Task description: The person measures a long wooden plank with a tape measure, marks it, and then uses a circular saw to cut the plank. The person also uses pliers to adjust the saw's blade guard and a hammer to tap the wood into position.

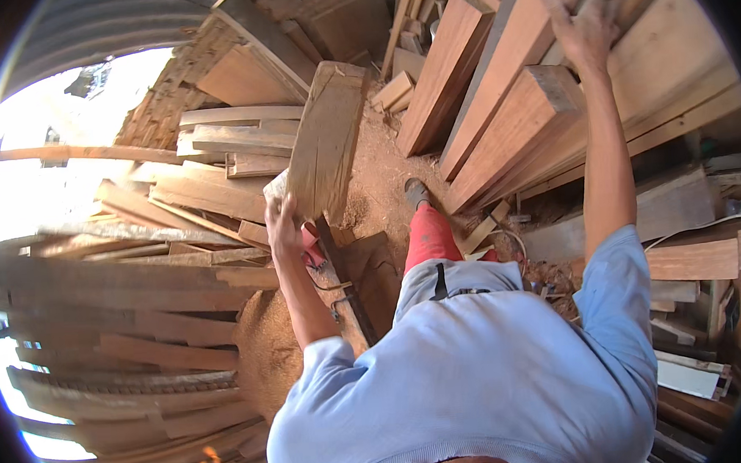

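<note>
My left hand point(283, 224) grips the near end of a weathered, cracked board point(324, 137) that slants up and away from me in the middle of the view. A red object point(311, 248), partly hidden, is just beside that hand, next to a dark rail with a cable. My right hand point(583, 36) reaches up to the top right and holds the edge of a long pinkish-brown plank point(505, 70), one of several thick planks leaning there. Just below it stands a shorter squared plank point(517, 133).
Loose boards point(207, 195) are piled at the left, more timber point(694, 258) lies at the right. Sawdust point(360, 202) covers the floor around my foot point(416, 193). A cable point(511, 236) lies right of my legs. Bright openings show beyond the left piles.
</note>
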Tool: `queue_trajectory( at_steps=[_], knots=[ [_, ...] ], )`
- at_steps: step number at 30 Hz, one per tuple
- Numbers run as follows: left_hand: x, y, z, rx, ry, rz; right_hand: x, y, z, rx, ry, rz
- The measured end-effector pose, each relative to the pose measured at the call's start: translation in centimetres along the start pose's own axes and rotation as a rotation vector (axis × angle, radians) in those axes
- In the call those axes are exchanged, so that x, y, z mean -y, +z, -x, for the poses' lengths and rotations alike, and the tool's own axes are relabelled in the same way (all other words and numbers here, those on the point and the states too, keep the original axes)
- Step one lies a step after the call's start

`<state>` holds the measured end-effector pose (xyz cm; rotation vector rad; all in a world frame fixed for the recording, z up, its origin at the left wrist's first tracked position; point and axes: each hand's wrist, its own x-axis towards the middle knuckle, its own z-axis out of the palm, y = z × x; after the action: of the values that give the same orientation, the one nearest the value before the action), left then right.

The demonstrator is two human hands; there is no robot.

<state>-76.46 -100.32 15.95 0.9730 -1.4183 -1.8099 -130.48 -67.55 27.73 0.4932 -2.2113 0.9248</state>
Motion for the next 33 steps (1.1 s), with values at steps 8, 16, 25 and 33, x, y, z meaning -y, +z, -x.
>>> queue_trajectory(
  at_steps=[8, 16, 25, 33],
  knots=[
    [2.5, -1.4, 25.4, 0.067, 0.084, 0.270, 5.4, -12.4, 5.9, 0.655, -0.177, -0.508],
    [5.3, -1.6, 33.1, 0.288, -0.183, -0.022, -2.3, -14.5, 28.2, 1.664, 0.397, -0.765],
    [16.6, -5.2, 45.3, 0.373, -0.444, -0.103, -13.2, -26.8, 50.8, 1.690, 1.188, -0.937],
    [17.8, -21.3, 61.8, -0.718, -0.202, 0.208, -3.8, -32.4, 59.0, 1.397, 1.077, -1.004]
  ],
)
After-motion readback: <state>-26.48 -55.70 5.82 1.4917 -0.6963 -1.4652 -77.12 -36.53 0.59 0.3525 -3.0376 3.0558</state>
